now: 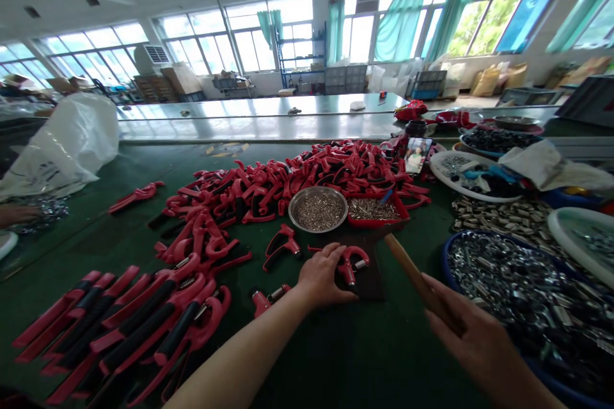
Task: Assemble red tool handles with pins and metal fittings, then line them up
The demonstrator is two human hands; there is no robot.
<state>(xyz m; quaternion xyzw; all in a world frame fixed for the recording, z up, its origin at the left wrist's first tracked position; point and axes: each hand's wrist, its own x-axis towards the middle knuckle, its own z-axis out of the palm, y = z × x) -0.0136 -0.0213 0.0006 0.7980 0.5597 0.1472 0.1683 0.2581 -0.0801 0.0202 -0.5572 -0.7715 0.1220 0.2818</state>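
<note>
My left hand [322, 278] is closed on a red hand grip strengthener [349, 268] with a small metal spring, pressing it on a dark plate [373, 287]. In my right hand [472, 335] is a hammer [416, 278] by its wooden handle; its dark head, hard to make out, is just right of and above the strengthener. Beyond my left hand stand a steel bowl [292, 220] of small metal parts and a red tray [357, 223] of metal pins. Another red strengthener [284, 246] lies left of my fingers, and one more is partly hidden behind my forearm.
A big heap of red and black handles [268, 185] spreads beyond the bowls. Assembled strengtheners [144, 319] lie in rows at left. To the right are a blue basin [447, 255] of metal parts and a propped phone [417, 156]. A co-worker's hand [19, 214] shows at far left.
</note>
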